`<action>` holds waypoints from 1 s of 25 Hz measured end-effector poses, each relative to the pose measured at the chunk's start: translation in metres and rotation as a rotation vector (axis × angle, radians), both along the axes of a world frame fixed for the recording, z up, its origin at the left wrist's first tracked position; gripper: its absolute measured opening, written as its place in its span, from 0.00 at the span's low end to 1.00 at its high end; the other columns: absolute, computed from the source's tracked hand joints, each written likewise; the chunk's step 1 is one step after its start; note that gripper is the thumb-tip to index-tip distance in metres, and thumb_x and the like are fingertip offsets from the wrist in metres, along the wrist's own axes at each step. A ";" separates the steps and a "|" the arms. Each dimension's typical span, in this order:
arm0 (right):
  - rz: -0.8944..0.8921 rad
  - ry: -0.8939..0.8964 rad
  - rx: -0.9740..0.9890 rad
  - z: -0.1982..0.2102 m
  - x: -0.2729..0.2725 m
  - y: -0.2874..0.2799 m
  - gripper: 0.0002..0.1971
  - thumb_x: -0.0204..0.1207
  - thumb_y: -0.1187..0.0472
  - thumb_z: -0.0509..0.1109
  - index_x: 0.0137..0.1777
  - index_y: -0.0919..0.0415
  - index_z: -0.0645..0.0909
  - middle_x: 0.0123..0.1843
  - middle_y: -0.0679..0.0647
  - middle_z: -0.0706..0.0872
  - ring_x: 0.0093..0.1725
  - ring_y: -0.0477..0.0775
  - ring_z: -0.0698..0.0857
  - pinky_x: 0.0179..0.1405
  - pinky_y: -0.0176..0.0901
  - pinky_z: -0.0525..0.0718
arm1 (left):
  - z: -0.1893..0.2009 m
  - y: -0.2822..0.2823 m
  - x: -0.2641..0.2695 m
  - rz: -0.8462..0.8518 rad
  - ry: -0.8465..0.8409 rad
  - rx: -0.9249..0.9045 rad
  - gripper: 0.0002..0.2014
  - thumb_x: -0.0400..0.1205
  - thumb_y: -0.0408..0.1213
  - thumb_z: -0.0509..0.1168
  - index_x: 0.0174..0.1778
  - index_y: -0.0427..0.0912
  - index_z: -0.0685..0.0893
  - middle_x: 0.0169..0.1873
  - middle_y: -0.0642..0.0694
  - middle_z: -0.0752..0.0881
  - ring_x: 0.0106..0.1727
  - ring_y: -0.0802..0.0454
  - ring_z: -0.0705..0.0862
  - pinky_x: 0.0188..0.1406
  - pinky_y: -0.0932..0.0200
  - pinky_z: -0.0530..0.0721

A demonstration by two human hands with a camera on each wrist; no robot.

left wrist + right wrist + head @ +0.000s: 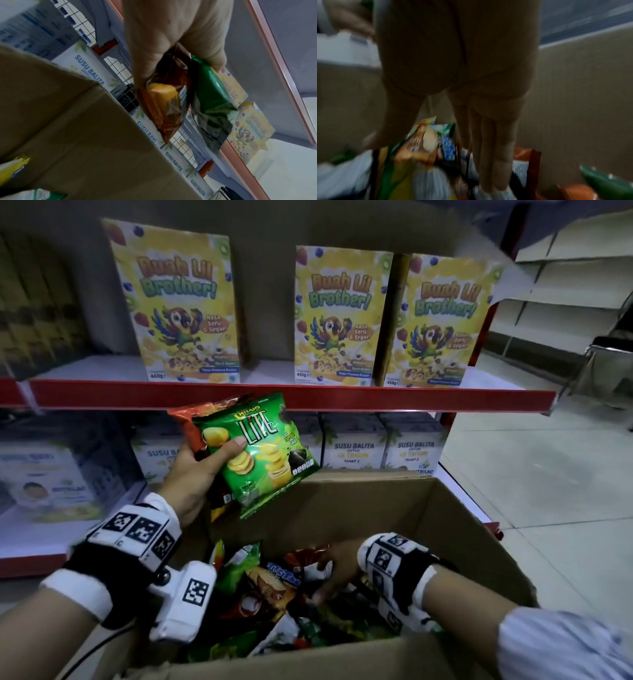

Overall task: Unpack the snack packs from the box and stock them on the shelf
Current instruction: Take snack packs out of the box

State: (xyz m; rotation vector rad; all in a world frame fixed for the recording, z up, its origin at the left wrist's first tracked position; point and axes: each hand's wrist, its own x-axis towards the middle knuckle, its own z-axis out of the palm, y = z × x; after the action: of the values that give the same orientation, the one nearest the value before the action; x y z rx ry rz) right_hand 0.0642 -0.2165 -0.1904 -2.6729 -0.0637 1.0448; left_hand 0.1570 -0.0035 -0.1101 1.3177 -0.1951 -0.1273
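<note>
Head cam sits on my head, looking forward and down: shelf [294, 397] ahead, open box [394, 508] close below. Left wrist cam looks along my left hand [175, 40] up at the shelf, very close, tilted. Right wrist cam looks along my right hand [458, 67] down into the box, blurred. Head and left wrist views share the cereal boxes [342, 316]; head and right wrist views share the box interior.
</note>
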 end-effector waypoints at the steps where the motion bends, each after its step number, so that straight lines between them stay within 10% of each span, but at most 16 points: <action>1: 0.055 -0.022 0.001 -0.010 -0.002 0.008 0.32 0.76 0.47 0.72 0.79 0.52 0.68 0.78 0.53 0.72 0.74 0.54 0.72 0.74 0.48 0.70 | 0.001 0.003 0.000 -0.001 -0.004 0.006 0.40 0.62 0.45 0.77 0.71 0.37 0.76 0.61 0.38 0.86 0.61 0.40 0.86 0.66 0.37 0.80; 4: 0.183 -0.281 -0.126 -0.028 -0.004 0.017 0.34 0.80 0.52 0.67 0.83 0.52 0.56 0.85 0.52 0.57 0.83 0.55 0.57 0.82 0.52 0.54 | 0.004 0.007 -0.002 -0.022 -0.007 0.004 0.39 0.64 0.44 0.76 0.72 0.36 0.75 0.62 0.38 0.86 0.61 0.41 0.86 0.67 0.38 0.80; 8: 0.120 -0.213 -0.166 -0.022 -0.001 0.009 0.24 0.79 0.62 0.68 0.75 0.63 0.72 0.75 0.61 0.75 0.73 0.61 0.75 0.71 0.50 0.73 | 0.010 0.012 -0.004 -0.053 -0.004 0.000 0.37 0.66 0.42 0.75 0.72 0.37 0.75 0.62 0.38 0.85 0.62 0.40 0.85 0.68 0.38 0.79; 18: -0.391 -0.426 1.046 0.165 -0.025 -0.058 0.14 0.71 0.78 0.68 0.50 0.59 0.80 0.44 0.57 0.89 0.41 0.53 0.89 0.45 0.47 0.89 | 0.010 0.007 -0.001 -0.077 0.001 0.009 0.41 0.59 0.45 0.81 0.69 0.40 0.77 0.60 0.40 0.87 0.61 0.38 0.86 0.66 0.38 0.80; 25: -0.826 -0.856 1.395 0.157 -0.008 -0.005 0.16 0.70 0.81 0.67 0.47 0.59 0.75 0.40 0.61 0.86 0.29 0.51 0.87 0.29 0.45 0.87 | 0.013 -0.028 -0.019 -0.203 0.121 -0.164 0.35 0.67 0.51 0.74 0.70 0.43 0.79 0.62 0.42 0.87 0.63 0.43 0.85 0.69 0.40 0.78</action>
State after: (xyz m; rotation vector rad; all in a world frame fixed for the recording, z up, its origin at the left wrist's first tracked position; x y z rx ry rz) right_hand 0.0561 -0.2215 -0.0334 -1.3527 0.1061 -0.4008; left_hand 0.1375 -0.0319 -0.0972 1.1212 -0.2314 -0.3557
